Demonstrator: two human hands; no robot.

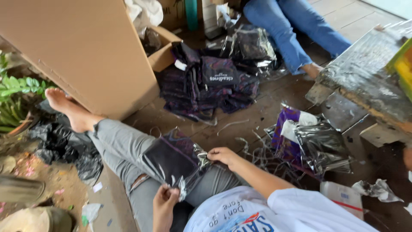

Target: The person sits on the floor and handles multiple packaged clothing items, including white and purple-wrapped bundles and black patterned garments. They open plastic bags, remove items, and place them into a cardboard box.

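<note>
— What do the hands hold?
— Low centre: left hand (164,202) pinches the clear bag (174,160) of dark cloth; right hand (222,154) grips its edge, over the grey-trousered knee (124,148).
— Farther up?
— Dark folded garments (206,86), beside the cardboard box (86,47).

Dark folded cloth in clear bag (171,158) — across lap

Dark patterned cloth (171,157) in clear wrap lies on grey trousers (122,146); brown box (81,47).

A clear plastic bag (174,159) holding dark cloth lies on the lap. Shiny bags (315,144) sit right, a big cardboard box (81,51) upper left.
</note>
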